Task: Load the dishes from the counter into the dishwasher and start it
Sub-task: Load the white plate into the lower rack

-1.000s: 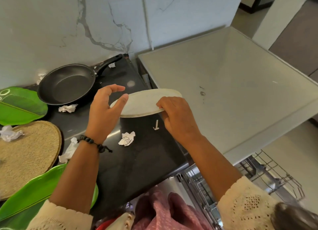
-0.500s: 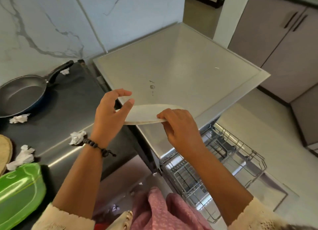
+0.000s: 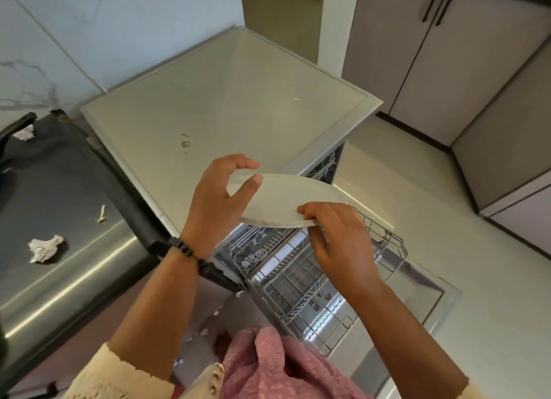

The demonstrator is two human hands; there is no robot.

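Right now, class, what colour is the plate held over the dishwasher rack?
The plate is plain off-white, with no pattern; the head view shows it.

Bright daylight, wide-angle edge distortion

A single head-worn wide-angle view looks steeply down from close above: both forearms rise from the bottom edge to mid-frame, the pulled-out dishwasher rack [image 3: 313, 282] lies lower centre, dark counter [image 3: 59, 219] at left, cabinet doors [image 3: 432, 55] bending across the upper right.
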